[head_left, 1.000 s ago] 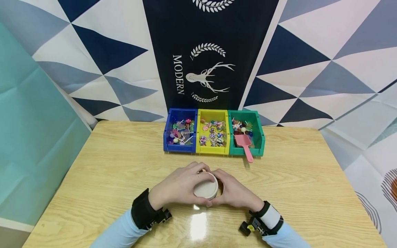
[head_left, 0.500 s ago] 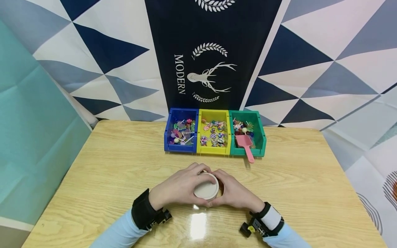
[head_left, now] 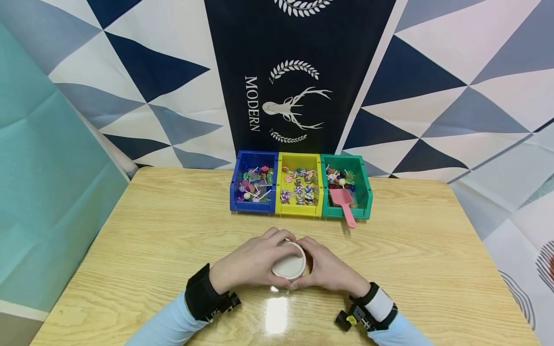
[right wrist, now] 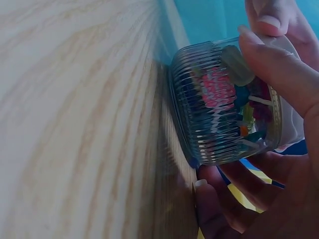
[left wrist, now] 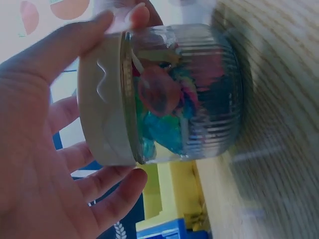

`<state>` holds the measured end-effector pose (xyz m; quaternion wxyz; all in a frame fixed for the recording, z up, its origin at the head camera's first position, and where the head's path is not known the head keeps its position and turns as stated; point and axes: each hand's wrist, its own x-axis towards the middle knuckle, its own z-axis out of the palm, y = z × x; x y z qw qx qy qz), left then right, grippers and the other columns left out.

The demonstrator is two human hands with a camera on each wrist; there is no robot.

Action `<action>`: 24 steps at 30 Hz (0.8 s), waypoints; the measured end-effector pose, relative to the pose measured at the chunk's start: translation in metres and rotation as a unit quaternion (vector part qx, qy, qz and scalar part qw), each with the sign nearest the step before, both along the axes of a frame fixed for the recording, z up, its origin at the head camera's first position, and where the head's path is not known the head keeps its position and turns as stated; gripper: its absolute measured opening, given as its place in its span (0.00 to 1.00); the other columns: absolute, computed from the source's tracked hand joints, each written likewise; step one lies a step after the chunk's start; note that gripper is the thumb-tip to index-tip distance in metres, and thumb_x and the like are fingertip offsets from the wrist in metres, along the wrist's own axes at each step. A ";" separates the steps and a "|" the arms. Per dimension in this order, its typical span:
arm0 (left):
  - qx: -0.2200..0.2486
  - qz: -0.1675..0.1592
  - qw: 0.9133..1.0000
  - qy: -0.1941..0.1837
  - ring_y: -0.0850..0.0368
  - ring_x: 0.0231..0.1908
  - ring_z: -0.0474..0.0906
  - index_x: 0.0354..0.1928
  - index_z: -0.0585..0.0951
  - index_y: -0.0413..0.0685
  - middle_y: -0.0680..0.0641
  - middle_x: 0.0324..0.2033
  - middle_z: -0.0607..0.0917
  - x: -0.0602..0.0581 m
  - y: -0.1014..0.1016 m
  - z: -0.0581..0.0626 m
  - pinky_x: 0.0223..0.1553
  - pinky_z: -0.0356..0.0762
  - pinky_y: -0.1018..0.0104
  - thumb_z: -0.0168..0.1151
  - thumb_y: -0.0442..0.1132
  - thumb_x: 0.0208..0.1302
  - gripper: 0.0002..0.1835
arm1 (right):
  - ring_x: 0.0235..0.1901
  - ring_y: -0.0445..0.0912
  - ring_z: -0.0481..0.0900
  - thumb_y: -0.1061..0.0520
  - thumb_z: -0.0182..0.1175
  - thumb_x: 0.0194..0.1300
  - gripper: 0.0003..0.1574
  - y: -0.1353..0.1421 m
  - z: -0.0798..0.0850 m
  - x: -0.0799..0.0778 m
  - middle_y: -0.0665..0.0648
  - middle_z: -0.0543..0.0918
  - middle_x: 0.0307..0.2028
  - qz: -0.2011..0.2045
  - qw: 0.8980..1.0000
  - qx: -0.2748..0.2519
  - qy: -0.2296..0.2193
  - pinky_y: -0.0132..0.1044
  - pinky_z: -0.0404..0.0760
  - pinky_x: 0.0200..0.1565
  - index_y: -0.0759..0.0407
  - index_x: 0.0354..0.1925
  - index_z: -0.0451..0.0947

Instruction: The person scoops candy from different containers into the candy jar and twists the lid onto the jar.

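Observation:
A clear ribbed glass jar (left wrist: 199, 94) stands upright on the table, filled with small colourful candy pieces. Its cream lid (head_left: 289, 262) sits on the mouth of the jar. My left hand (head_left: 255, 259) grips the lid, thumb on the near side and fingers curled round the far side. With thumb and fingers around the glass, my right hand (head_left: 331, 269) holds the jar from the right. In the right wrist view, candies and white sticks show through the jar (right wrist: 219, 99). Both thumbs are close together on the near side.
At the back of the wooden table (head_left: 173, 216) a blue bin (head_left: 252, 206), a yellow bin (head_left: 298, 210) and a green bin (head_left: 363, 192) stand side by side, each holding small candies. A pink scoop (head_left: 344, 202) leans over the front of the green bin.
The whole head view has shifted very slightly. Both hands stay around the jar and lid in nearly the same pose; the bins and scoop have not moved.

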<state>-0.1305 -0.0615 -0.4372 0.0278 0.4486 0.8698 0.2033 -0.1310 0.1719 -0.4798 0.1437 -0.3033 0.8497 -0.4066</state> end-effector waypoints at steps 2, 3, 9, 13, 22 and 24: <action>0.007 0.002 1.000 -0.021 0.60 0.58 0.66 0.64 0.74 0.62 0.56 0.60 0.71 -0.002 -0.001 -0.001 0.48 0.76 0.63 0.73 0.68 0.47 0.42 | 0.49 0.41 0.75 0.31 0.76 0.45 0.54 0.000 0.000 0.000 0.43 0.74 0.53 0.002 1.000 0.002 0.002 0.41 0.76 0.51 0.47 0.65 0.69; 0.010 0.004 0.999 -0.033 0.60 0.59 0.65 0.67 0.72 0.62 0.56 0.61 0.70 -0.003 -0.002 -0.001 0.50 0.75 0.62 0.74 0.69 0.45 0.46 | 0.50 0.41 0.75 0.30 0.77 0.44 0.56 0.001 0.001 0.000 0.44 0.74 0.53 0.004 1.000 0.004 0.003 0.42 0.76 0.52 0.47 0.66 0.68; 0.041 -0.005 0.993 -0.106 0.59 0.63 0.63 0.71 0.65 0.57 0.56 0.65 0.68 -0.016 -0.013 -0.005 0.59 0.71 0.58 0.80 0.67 0.36 0.59 | 0.56 0.43 0.73 0.32 0.77 0.44 0.69 0.006 0.009 -0.001 0.48 0.73 0.58 0.023 0.999 0.027 0.017 0.48 0.74 0.57 0.54 0.76 0.56; 0.042 -0.016 0.988 -0.151 0.59 0.62 0.65 0.69 0.65 0.53 0.56 0.62 0.71 -0.027 -0.021 -0.013 0.62 0.68 0.58 0.83 0.62 0.36 0.57 | 0.55 0.48 0.75 0.37 0.78 0.48 0.67 0.014 0.020 -0.003 0.54 0.74 0.59 0.008 0.999 0.003 0.048 0.47 0.78 0.52 0.59 0.76 0.57; 0.024 -0.044 0.974 -0.221 0.61 0.60 0.67 0.70 0.65 0.55 0.57 0.62 0.73 -0.037 -0.024 -0.027 0.63 0.66 0.61 0.83 0.58 0.41 0.54 | 0.64 0.50 0.69 0.44 0.76 0.54 0.34 0.013 0.031 0.000 0.56 0.74 0.65 0.047 0.991 -0.045 0.117 0.54 0.72 0.60 0.47 0.59 0.81; 0.024 -0.046 0.973 -0.224 0.62 0.58 0.68 0.70 0.66 0.55 0.58 0.61 0.74 -0.037 -0.023 -0.029 0.62 0.66 0.63 0.83 0.58 0.41 0.53 | 0.65 0.51 0.69 0.46 0.75 0.56 0.31 0.011 0.031 0.002 0.56 0.73 0.65 0.059 0.990 -0.042 0.124 0.53 0.72 0.60 0.47 0.58 0.82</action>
